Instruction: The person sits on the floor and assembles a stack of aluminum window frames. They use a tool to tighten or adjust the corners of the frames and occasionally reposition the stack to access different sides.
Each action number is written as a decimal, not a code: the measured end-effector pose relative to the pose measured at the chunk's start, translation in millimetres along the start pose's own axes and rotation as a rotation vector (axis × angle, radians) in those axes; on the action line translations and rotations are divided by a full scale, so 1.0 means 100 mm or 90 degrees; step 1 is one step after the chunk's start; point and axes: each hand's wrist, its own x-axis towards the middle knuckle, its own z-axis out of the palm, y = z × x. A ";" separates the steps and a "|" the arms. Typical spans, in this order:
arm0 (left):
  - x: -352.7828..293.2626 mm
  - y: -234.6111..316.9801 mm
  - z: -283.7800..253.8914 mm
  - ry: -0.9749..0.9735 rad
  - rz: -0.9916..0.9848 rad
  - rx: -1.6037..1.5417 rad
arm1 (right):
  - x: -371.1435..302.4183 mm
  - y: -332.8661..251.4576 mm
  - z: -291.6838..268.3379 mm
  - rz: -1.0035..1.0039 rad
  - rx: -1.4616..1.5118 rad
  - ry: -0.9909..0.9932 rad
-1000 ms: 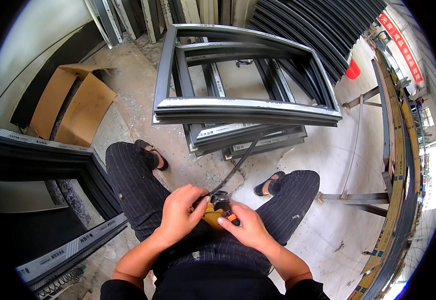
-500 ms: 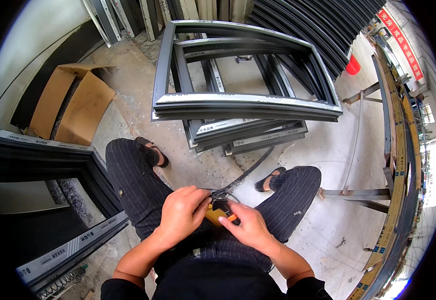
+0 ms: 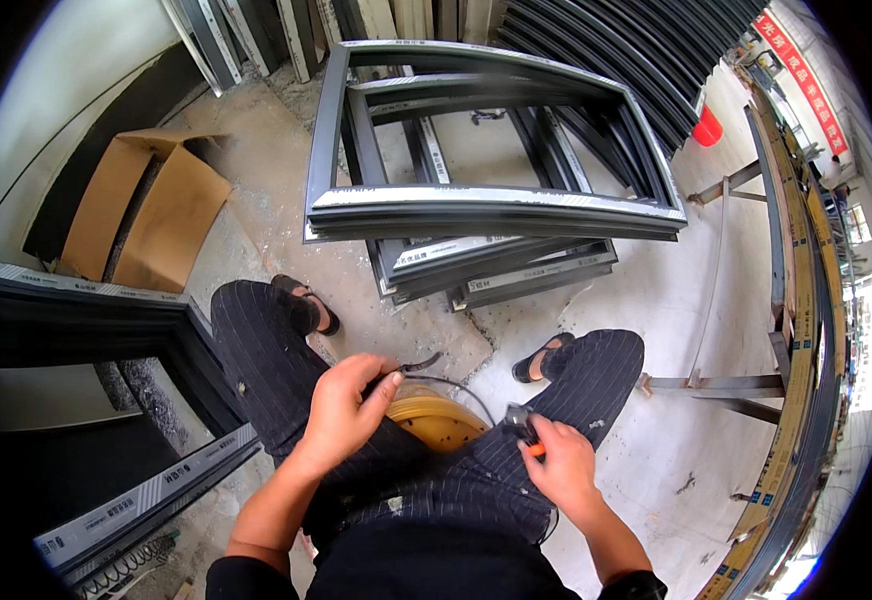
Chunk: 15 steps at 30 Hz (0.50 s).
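My left hand [image 3: 351, 410] pinches a thin black strip [image 3: 424, 364] between thumb and fingers, its short end sticking out to the right. A thin loop of black strip curves down from there toward my right thigh. Over that thigh, my right hand [image 3: 563, 465] is closed around a hand cutter [image 3: 521, 420] with a metal head and an orange part on its handle. The cutter is apart from the strip. Between my legs, below the hands, a round yellow thing [image 3: 436, 415] is partly covered by my left hand and thighs; I cannot tell its kind.
Dark grey window frames [image 3: 496, 212] lie stacked ahead of my feet. Another frame [image 3: 156, 490] is close on my left, with an open cardboard box [image 3: 171, 215] beyond it. A metal rack [image 3: 716, 388] with long profiles is at the right, and a red bucket [image 3: 707, 128] stands farther back.
My hands have moved apart, the right going right and slightly down with the cutter. The long black strip that reached toward the frame stack no longer shows there.
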 end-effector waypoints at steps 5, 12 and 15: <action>0.07 -0.10 0.05 -0.016 -0.076 -0.139 | -0.55 -0.09 -0.20 -0.019 -0.053 -0.161; 0.33 -0.24 0.03 0.008 -0.021 -0.082 | -0.66 -0.13 -0.24 -0.038 0.011 -0.230; 0.73 -0.43 -0.02 0.047 0.050 0.015 | -0.59 0.03 -0.26 -0.016 0.146 -0.242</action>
